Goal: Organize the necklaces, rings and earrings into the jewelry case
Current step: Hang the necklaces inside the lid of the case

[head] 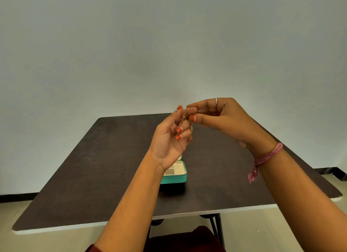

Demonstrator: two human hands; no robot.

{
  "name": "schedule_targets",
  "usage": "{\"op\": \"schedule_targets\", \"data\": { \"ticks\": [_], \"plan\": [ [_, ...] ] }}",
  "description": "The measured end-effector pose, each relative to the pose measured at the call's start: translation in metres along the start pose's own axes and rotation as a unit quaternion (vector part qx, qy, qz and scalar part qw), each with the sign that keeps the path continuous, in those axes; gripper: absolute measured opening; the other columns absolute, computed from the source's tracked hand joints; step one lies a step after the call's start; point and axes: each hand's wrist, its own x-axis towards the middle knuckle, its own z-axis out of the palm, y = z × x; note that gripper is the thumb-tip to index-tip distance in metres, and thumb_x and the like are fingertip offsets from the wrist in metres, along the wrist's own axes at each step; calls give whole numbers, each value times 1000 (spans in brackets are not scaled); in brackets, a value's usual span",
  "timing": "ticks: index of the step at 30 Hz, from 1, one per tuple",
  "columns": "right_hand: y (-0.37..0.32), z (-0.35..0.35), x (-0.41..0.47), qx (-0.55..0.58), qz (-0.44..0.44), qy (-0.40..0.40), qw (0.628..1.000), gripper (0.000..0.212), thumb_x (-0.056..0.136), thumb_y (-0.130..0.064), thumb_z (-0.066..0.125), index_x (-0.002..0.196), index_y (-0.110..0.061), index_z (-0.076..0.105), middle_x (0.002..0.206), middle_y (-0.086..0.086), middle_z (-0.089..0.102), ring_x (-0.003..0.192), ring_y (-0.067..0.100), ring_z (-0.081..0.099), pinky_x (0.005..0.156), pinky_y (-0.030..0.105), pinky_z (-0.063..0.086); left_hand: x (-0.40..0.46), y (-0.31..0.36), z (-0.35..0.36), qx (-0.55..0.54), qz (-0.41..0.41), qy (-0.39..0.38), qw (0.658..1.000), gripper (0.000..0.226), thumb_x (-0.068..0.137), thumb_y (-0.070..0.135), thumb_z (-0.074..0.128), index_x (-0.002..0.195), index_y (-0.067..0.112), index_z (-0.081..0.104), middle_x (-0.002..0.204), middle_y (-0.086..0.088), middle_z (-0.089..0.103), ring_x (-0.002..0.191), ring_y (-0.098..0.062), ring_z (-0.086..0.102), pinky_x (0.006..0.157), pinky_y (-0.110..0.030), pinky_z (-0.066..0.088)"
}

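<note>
Both hands up over desk: left hand and right hand each pinched gold necklace. Jewelry case open, visible compartments looked empty; necklace not yet stowed.

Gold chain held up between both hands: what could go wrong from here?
1. The gold chain is pinched by fingertips of the left hand and right hand; a loose grip could drop it.
2. Doubled strands may tangle.
3. The left wrist hides much of the teal jewelry case, so lowering could miss a compartment.
</note>
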Motion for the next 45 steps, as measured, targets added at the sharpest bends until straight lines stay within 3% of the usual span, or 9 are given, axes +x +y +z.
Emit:
{"op": "schedule_targets", "data": {
  "ticks": [6,8,16,23,29,34,39,43,45],
  "plan": [
    [-1,3,2,26,35,1,999,28,83,-4,68,111,-10,68,100,6,74,96,10,69,85,18,53,-2,-5,-3,-49,-16,-10,999,23,86,33,57,86,16,72,56,7,37,47,-4,36,64,-23,33],
    [-2,2,2,22,63,-24,997,26,85,-8,67,110,-13,70,100,5,74,93,6,67,77,14,51,-2,-7,-4,-54,-15,-10,998,19,85,31,58,81,16,69,54,8,39,48,-4,38,63,-23,35],
    [2,-7,5,34,198,-65,977,14,82,-11,70,94,-15,74,88,-2,73,84,5,64,73,23,49,-5,-7,-10,38,4,70,997,14,78,27,64,73,16,72,64,4,49,61,-6,45,69,-25,38],
    [2,-7,6,217,246,-124,937,24,72,-13,68,95,-8,72,81,2,70,66,5,62,65,19,54,-9,-13,-11,-4,-10,41,999,14,78,26,62,73,15,70,70,2,61,59,-7,50,70,-26,41],
    [7,-5,6,274,261,-123,917,25,74,-12,65,97,-2,70,76,5,71,61,7,64,60,19,55,-10,-17,-16,-20,-11,43,999,16,81,26,61,74,15,71,65,3,50,57,-6,50,68,-26,43],
    [8,-7,9,183,235,-106,949,27,73,-16,69,98,-6,70,78,1,71,69,7,65,64,19,56,-9,-18,-18,-15,-1,49,999,17,82,26,60,76,16,72,62,5,55,61,-7,56,69,-26,45],
    [8,-2,14,-27,121,-43,991,15,86,-16,68,98,-9,73,80,0,71,71,6,62,65,19,52,-7,-24,-17,3,26,86,996,14,80,29,61,86,18,69,76,5,65,72,-7,65,68,-24,44],
    [11,10,21,-201,5,15,979,12,89,-19,65,97,-17,74,92,-3,74,86,6,67,79,21,52,-3,-26,-13,-18,32,130,991,19,78,29,63,93,18,66,76,3,67,71,-4,63,69,-23,43],
    [14,17,25,-261,-26,42,964,13,90,-20,64,98,-20,74,90,-7,72,81,3,64,75,11,47,-1,-25,-12,-39,45,141,988,24,79,26,63,100,16,65,73,4,64,69,-3,61,66,-21,43]
  ]
}}
